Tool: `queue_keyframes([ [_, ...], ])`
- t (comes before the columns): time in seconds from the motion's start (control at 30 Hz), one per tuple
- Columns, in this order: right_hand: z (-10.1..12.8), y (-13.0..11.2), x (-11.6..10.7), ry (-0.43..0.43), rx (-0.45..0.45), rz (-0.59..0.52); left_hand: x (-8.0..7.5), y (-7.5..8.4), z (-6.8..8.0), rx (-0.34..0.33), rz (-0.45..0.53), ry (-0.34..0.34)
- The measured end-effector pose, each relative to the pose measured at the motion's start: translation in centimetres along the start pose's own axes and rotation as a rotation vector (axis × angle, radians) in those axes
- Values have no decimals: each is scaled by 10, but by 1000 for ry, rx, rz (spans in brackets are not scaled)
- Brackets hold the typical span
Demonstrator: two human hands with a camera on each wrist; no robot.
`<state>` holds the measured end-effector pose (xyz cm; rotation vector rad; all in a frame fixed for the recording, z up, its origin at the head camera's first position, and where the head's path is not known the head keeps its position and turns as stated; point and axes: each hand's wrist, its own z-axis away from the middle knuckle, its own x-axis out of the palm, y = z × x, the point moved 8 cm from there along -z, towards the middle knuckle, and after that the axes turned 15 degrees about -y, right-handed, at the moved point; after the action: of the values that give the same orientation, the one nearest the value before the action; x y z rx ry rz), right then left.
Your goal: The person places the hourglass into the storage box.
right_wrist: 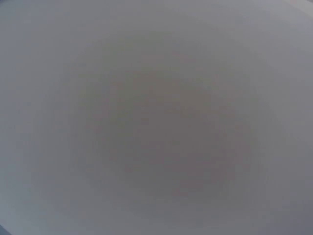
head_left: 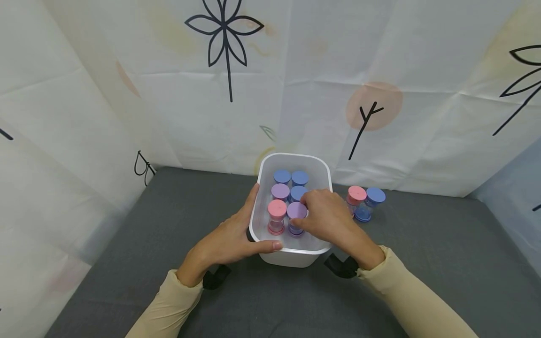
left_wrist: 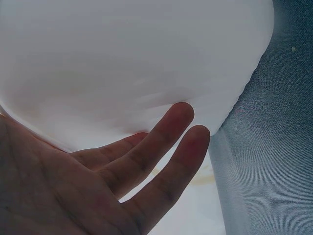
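A white plastic bin (head_left: 324, 166) stands on the grey table and holds several sand timers with blue, purple and pink caps. My left hand (head_left: 245, 227) braces the bin's near left corner, the thumb lying along the front rim. The left wrist view shows its fingers (left_wrist: 164, 142) flat against the bin's wall (left_wrist: 122, 58). My right hand (head_left: 310, 212) reaches into the bin and pinches the purple-capped timer (head_left: 296, 211), which stands beside a pink-capped one (head_left: 276, 209). The right wrist view is a plain grey blur.
Outside the bin, to its right, stand a pink-capped timer (head_left: 356, 193) and a blue-capped timer (head_left: 374, 196). White sheets with black flower drawings close in the table (head_left: 127, 244) at the back and both sides.
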<state>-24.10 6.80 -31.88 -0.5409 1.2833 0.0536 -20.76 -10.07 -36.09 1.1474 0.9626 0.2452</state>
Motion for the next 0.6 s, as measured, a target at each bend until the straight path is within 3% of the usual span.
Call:
queue_keyframes([
  [0.3, 0, -1, 1, 19, 1, 38, 1, 2, -2, 43, 16, -8],
  [0.6, 0, -3, 3, 30, 10, 76, 0, 2, -2, 40, 14, -2],
])
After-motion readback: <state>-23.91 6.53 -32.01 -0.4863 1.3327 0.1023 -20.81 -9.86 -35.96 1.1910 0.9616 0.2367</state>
